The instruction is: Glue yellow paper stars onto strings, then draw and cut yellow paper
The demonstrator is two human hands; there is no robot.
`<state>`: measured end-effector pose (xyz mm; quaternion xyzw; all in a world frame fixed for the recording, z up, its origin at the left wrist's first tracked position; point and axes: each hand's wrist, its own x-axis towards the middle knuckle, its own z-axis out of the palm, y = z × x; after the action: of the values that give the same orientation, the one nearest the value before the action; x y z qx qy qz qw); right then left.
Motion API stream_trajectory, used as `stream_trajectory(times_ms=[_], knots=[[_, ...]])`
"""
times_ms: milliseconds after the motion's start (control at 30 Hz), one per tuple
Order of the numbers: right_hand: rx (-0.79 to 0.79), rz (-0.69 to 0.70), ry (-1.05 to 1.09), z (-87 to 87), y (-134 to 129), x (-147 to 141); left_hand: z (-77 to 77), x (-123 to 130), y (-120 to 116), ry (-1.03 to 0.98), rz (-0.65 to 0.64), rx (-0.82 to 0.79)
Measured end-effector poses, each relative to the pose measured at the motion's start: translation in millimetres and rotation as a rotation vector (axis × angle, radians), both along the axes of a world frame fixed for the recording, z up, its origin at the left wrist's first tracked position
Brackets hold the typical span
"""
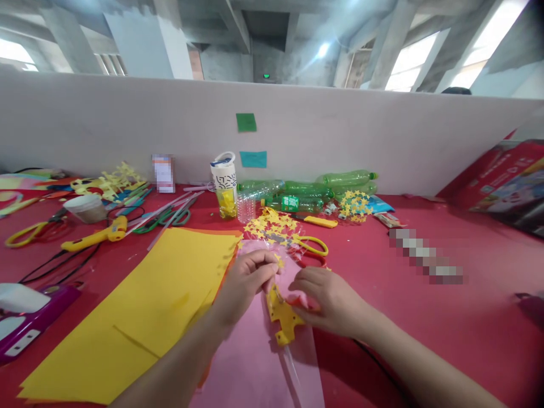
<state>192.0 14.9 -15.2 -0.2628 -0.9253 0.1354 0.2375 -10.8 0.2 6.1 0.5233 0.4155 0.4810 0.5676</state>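
Note:
A yellow cut-out piece (285, 318) with small holes lies over a pink sheet (250, 362), and a clear stick (292, 368) runs down from it. My left hand (254, 273) is closed at the top of this piece, thumb and forefinger pinched by a small yellow star (279, 262). To its right, my right hand (327, 297) curls its fingers around a red and pink item (304, 300), close to the yellow piece's right edge. Beyond both hands is a pile of yellow stars (272, 225) on clear plastic.
Yellow sheets (140, 300) lie at the left, near a yellow glue gun (97, 233) and a purple power strip (38, 323). Yellow-handled scissors (315, 245), a tumbler (225, 187) and green bottles (297, 203) stand or lie behind the hands. A cable runs under my right forearm.

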Motion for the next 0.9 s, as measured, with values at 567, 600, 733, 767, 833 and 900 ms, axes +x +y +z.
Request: stream_trajectory(times_ms=[567,600,733,767,833,900], knots=[[0.349,-0.017,0.201,17.5,7,-8,-0.5,7,0,0.009,-0.153,-0.199],[0.343,-0.017,0.202,17.9,6,-8,-1.4,7,0,0.031,-0.147,-0.172],[0.184,-0.071,0.313,19.5,4,-7,-6.4,5,-2,0.331,0.102,0.245],[0.127,-0.09,0.352,19.6,5,-7,-8.1,5,-2,0.448,0.194,0.413],[0.021,-0.132,0.415,19.3,7,-7,-12.1,6,1,0.665,0.331,0.695],[-0.068,-0.175,0.464,18.4,10,-8,-17.2,8,5,0.812,0.401,0.836]])
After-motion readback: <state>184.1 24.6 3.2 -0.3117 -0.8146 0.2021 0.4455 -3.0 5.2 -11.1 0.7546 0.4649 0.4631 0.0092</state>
